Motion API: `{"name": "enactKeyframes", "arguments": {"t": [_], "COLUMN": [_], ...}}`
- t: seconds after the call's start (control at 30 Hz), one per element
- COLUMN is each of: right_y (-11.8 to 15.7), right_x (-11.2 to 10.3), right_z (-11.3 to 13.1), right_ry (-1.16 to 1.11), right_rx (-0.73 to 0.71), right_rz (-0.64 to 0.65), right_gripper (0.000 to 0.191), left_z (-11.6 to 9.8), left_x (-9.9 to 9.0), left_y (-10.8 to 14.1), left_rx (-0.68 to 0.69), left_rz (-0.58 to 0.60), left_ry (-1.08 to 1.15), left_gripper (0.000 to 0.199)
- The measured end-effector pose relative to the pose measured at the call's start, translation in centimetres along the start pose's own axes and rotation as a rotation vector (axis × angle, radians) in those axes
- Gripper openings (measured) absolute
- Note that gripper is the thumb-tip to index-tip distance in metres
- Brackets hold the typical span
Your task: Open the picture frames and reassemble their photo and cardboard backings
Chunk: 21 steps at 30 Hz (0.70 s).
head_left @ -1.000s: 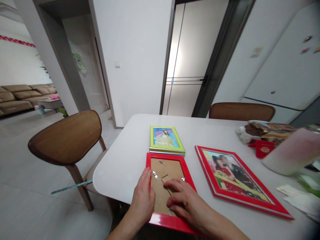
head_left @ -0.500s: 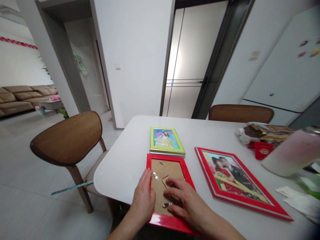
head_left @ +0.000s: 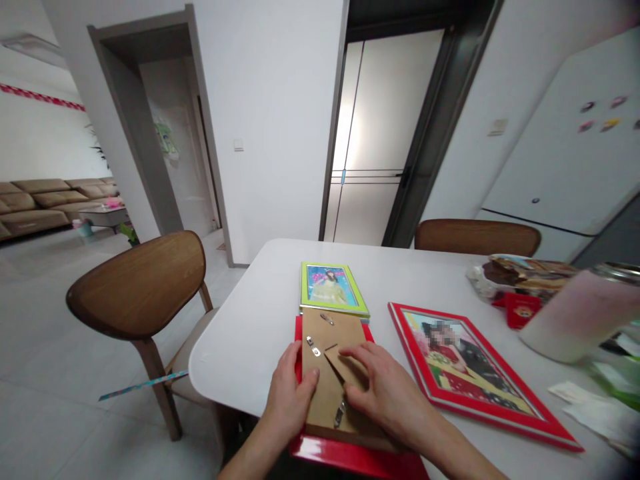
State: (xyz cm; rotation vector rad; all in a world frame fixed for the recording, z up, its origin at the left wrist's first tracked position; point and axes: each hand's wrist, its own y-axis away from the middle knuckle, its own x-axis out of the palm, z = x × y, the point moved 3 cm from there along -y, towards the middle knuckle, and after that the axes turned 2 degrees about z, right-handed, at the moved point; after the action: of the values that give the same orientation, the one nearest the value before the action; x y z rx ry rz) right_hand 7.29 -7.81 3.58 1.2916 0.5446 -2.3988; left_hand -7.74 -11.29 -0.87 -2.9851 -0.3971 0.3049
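Observation:
A brown backing board [head_left: 325,400] sits raised over a red picture frame [head_left: 345,457], whose rim shows along the near side and at both far corners. My left hand [head_left: 289,392] grips the board's left edge, with its thumb on top. My right hand [head_left: 387,383] is closed on the stand flap [head_left: 350,369] in the board's middle, which is tilted up a little. Metal clips [head_left: 313,346] and a hanger are fixed to the board. Just beyond lies a yellow-green picture frame [head_left: 361,295] with a portrait, stacked on something silver-edged.
To the right, another red picture frame [head_left: 515,417] lies face up on the white table [head_left: 245,320]. Farther right stand a pink-white bottle [head_left: 570,313], a red packet [head_left: 523,310], bags and tissue [head_left: 590,407]. Wooden chairs [head_left: 140,283] stand at the left and far side.
The backing board has come up out of the red frame and shifted slightly away from me. My right fingers have closed on the stand flap; my left thumb has moved onto the board.

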Motion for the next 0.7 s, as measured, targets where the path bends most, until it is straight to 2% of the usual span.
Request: {"name": "enactKeyframes", "arguments": {"t": [0.07,0.13,0.27,0.33,0.43,0.5,0.57,0.6,0.67,0.7], "right_y": [0.0,-0.1,0.0,0.1,0.2,0.1,0.1,0.2,0.5,0.6], "right_x": [-0.4,-0.6,-0.5,0.0,0.8,0.8,0.5,0.3,0.0,-0.2], "right_z": [0.7,0.5,-3.1,-5.0,-6.6,-6.9,-7.1,-7.1,-6.9,-6.6], "right_ry": [-0.048,-0.091,0.033,0.118,0.135,0.084,-0.080,-0.236,-0.650,-0.860], "right_rx": [-0.047,-0.053,0.133,0.222,0.262,0.274,0.349,0.403,0.502,0.533], "right_rz": [-0.024,-0.031,-0.062,-0.031,0.017,-0.002,-0.025,-0.026,-0.013,-0.005], "right_gripper": [0.034,0.034,0.043,0.047,0.052,0.056,0.059,0.060,0.064,0.066], "left_z": [-0.3,-0.3,0.7,1.5,3.0,3.6,3.3,2.7,1.1,0.1], "left_x": [-0.5,-1.7,-6.2,-8.8,-12.0,-13.4,-13.8,-13.5,-11.7,-10.2], "left_y": [-0.4,-0.9,-1.6,-1.8,-2.2,-2.6,-2.9,-2.8,-2.2,-1.6], "left_rx": [-0.036,-0.094,-0.188,-0.222,-0.256,-0.250,-0.202,-0.161,-0.054,0.003], "left_rz": [0.004,-0.003,-0.047,-0.064,-0.095,-0.128,-0.172,-0.195,-0.219,-0.208], "left_ry": [0.068,0.096,0.108,0.070,-0.037,-0.128,-0.216,-0.255,-0.315,-0.335], "left_gripper": [0.024,0.021,0.025,0.025,0.024,0.024,0.027,0.032,0.042,0.046]}}
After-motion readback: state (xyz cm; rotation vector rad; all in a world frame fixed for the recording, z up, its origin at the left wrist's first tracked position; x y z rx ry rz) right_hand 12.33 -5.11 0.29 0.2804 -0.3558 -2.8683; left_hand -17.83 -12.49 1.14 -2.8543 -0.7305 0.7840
